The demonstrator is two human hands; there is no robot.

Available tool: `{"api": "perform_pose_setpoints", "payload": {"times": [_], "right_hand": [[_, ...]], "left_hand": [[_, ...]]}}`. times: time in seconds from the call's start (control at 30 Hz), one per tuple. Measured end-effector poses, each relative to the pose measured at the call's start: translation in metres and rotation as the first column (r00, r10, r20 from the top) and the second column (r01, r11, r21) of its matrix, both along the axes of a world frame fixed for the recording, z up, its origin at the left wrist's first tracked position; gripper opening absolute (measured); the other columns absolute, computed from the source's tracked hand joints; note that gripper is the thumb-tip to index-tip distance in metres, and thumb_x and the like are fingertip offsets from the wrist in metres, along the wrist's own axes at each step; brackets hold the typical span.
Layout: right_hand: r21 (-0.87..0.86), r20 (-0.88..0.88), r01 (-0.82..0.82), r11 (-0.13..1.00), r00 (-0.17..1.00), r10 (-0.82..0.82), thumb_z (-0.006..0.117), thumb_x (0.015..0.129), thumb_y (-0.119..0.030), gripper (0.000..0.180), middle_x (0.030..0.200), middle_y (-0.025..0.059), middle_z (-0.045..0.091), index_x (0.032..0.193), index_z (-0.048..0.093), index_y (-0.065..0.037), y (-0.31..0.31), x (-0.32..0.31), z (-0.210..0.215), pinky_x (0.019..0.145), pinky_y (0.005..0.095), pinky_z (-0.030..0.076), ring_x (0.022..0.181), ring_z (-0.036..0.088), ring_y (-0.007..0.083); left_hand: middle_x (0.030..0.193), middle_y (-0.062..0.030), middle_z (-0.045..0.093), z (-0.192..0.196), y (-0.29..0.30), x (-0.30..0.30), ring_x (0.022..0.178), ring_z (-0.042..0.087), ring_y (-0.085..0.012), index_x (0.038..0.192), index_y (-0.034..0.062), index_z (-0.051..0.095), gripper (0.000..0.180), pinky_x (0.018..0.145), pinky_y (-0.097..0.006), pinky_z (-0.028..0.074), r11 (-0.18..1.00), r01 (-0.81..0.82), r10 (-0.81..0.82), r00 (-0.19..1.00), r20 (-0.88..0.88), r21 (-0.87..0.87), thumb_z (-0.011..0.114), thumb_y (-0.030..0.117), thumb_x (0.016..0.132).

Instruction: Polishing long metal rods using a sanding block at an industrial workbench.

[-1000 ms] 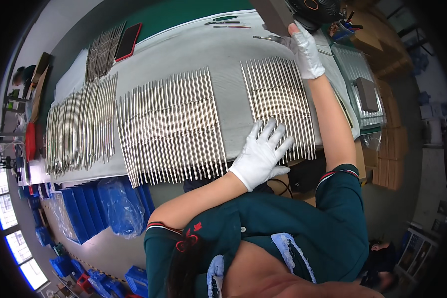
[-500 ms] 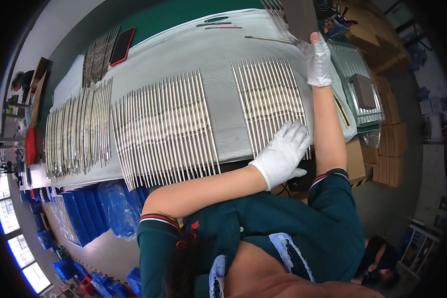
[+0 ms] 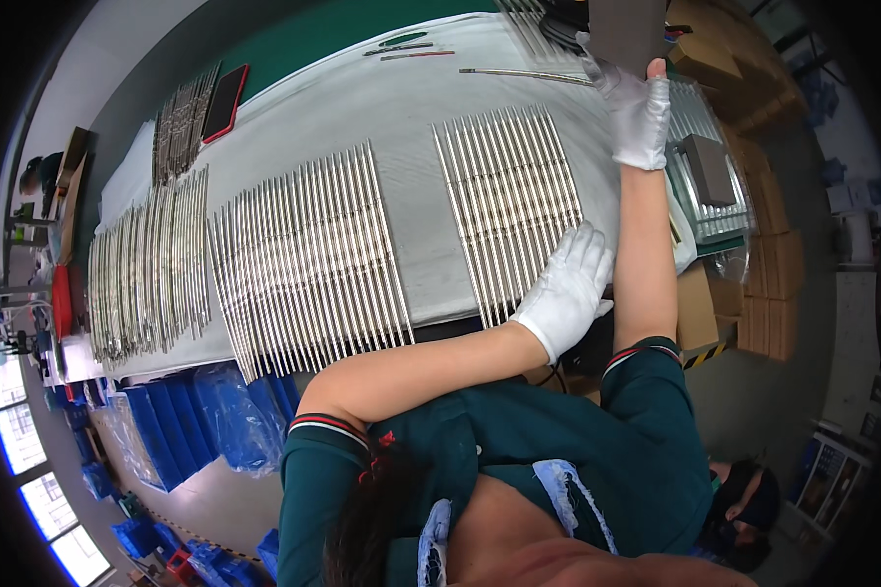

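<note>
My left hand (image 3: 570, 292), in a white glove, lies with fingers stretched at the lower right edge of a row of slim metal rods (image 3: 507, 201). At the far right of the table my right hand (image 3: 640, 112), in a white glove with a bare thumb tip, grips a plain grey block (image 3: 628, 31). Most of its fingers are hidden behind the block. Just left of that hand lies a single metal rod (image 3: 524, 73). Two more rows of rods stand side by side, a middle row (image 3: 308, 259) and a left row (image 3: 152, 274).
A phone with a red edge (image 3: 225, 103) lies beside a bundle of darker rods (image 3: 183, 122). A second grey block (image 3: 709, 170) rests on a clear ridged tray (image 3: 685, 112). Blue bins (image 3: 171, 430) and cardboard boxes (image 3: 768, 245) stand around the table. Another person (image 3: 749, 509) is behind me.
My right hand and the grey block have moved right. My left hand has slid right over the rods, towards their edge. The view has shifted a little.
</note>
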State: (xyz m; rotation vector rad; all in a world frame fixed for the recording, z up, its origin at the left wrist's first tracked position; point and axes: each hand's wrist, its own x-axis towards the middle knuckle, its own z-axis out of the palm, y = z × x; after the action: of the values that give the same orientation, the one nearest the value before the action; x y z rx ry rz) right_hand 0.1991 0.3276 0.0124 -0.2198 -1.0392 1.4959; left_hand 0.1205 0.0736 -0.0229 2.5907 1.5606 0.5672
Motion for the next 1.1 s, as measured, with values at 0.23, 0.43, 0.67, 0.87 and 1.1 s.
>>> {"api": "perform_pose_setpoints", "payload": {"times": [0.23,0.43,0.67,0.87,1.1], "right_hand": [[0.005,0.090,0.027,1.000,0.996,-0.028,0.064,0.101,-0.045,0.070,0.147,0.0159,0.055,0.150,0.044,0.000,-0.007,-0.012,-0.006,0.109,0.0460,0.050,0.131,0.059,0.0348],[0.113,0.393,0.374,0.920,0.834,-0.387,0.073,0.099,-0.034,0.050,0.131,0.0056,0.067,0.136,0.065,-0.002,-0.017,-0.025,-0.017,0.104,0.0319,0.048,0.120,0.062,0.0164],[0.397,0.511,0.338,0.853,0.691,-0.511,0.072,0.100,-0.025,0.049,0.138,0.0043,0.066,0.144,0.061,-0.006,-0.023,-0.034,-0.024,0.110,0.0293,0.041,0.125,0.058,0.0136],[0.418,0.570,0.302,0.857,0.647,-0.506,0.071,0.101,-0.024,0.051,0.143,0.0049,0.062,0.146,0.059,-0.004,-0.020,-0.036,-0.034,0.114,0.0309,0.039,0.130,0.056,0.0148],[0.463,0.597,0.270,0.844,0.609,-0.523,0.071,0.100,-0.024,0.053,0.146,0.0062,0.061,0.147,0.057,-0.002,-0.022,-0.036,-0.035,0.117,0.0322,0.036,0.135,0.053,0.0162]], "left_hand": [[0.145,-0.0275,0.048,0.031,-0.010,-0.030,0.144,0.039,-0.0455,0.144,-0.0046,0.048,0.087,0.121,-0.056,0.026,0.985,0.142,-0.129,0.982,0.135,-0.094,0.069,0.057,0.086],[0.151,-0.0291,0.045,0.051,-0.058,-0.126,0.145,0.038,-0.0486,0.150,0.0037,0.047,0.105,0.118,-0.064,0.024,0.978,-0.106,0.102,0.994,-0.031,-0.182,0.066,0.077,0.077],[0.152,-0.0291,0.044,0.049,-0.119,-0.205,0.146,0.037,-0.0480,0.152,0.0049,0.045,0.110,0.115,-0.070,0.024,0.900,-0.308,0.263,0.948,-0.180,-0.309,0.068,0.078,0.073],[0.151,-0.0255,0.047,0.040,-0.115,-0.203,0.143,0.043,-0.0440,0.151,0.0086,0.048,0.105,0.114,-0.069,0.025,0.942,-0.205,0.194,0.979,-0.069,-0.264,0.067,0.078,0.074],[0.150,-0.0257,0.049,0.030,-0.089,-0.174,0.145,0.042,-0.0414,0.148,0.0088,0.051,0.099,0.117,-0.069,0.023,0.969,-0.065,0.083,0.994,0.066,-0.238,0.064,0.077,0.078]]}}
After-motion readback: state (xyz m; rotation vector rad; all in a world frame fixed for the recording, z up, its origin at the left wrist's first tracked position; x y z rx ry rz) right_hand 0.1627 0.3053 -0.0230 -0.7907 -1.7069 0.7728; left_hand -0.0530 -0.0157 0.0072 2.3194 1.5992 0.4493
